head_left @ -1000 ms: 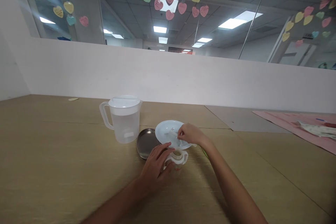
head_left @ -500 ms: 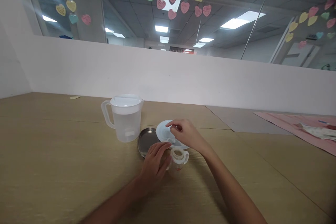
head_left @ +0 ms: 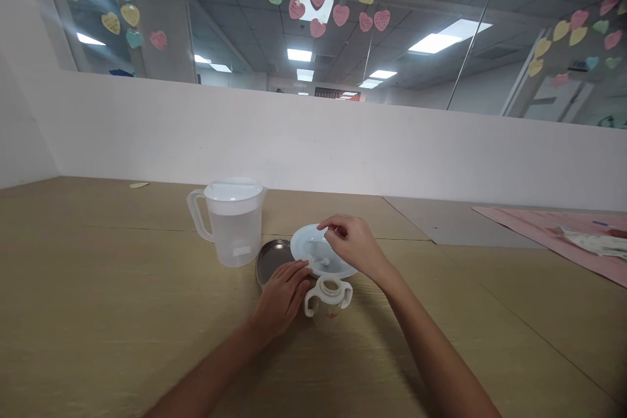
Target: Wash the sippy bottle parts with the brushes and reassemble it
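A clear baby cup (head_left: pixel 328 313) with a white two-handled collar stands upright on the table, its round mouth uncovered. My left hand (head_left: pixel 284 294) is just left of it, fingers extended over the near edge of a round metal dish (head_left: pixel 267 260), holding nothing. My right hand (head_left: pixel 353 245) hovers above a pale blue plate (head_left: pixel 301 245), fingers curled and thumb near the index finger. Whatever may be in that pinch is hidden. On the plate lie small whitish, translucent pieces, one with a small white ball (head_left: pixel 326 262); their exact kind is unclear.
A lidded translucent pitcher (head_left: pixel 235 225) stands behind the dish to the left. Far right, a pink cloth (head_left: pixel 533 225) carries a white crumpled item (head_left: pixel 590 243). A white wall (head_left: pixel 313 144) borders the table's back edge.
My left hand has drawn left, away from the cup, exposing its left handle. My right hand has shifted slightly right over the plate, with its fingers curled closer together.
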A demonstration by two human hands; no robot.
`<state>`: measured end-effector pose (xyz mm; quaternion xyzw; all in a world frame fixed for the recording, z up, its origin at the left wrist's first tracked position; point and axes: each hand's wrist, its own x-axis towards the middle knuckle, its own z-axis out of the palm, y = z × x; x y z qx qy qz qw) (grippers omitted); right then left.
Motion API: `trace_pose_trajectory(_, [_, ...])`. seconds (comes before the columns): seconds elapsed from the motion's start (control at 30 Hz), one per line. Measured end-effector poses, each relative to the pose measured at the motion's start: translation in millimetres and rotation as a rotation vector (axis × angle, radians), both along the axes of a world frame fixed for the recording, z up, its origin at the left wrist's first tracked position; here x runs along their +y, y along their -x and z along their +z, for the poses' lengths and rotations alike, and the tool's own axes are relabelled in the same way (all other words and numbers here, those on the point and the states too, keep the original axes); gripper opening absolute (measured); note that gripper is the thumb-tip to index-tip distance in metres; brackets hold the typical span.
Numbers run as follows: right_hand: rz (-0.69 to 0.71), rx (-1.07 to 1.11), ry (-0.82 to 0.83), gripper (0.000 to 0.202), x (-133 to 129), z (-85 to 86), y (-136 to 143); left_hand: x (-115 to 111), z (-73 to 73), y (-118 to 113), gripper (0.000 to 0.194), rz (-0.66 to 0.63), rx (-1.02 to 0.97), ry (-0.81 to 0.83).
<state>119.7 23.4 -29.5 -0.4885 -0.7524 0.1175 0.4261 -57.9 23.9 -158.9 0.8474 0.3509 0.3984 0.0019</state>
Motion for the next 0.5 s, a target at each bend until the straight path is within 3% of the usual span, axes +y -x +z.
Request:
trace_pose_trajectory(0.23, [0.039,0.048,0.051,0.028,-8,6.1,2,18,-2.3,12,0.039,0.005,0.213,-0.071])
trace_pose_trajectory(0.5, [0.077,0.092,0.061,0.03,-7,4.2,0,25,-0.8,15,0.043,0.04,0.253,-0.059])
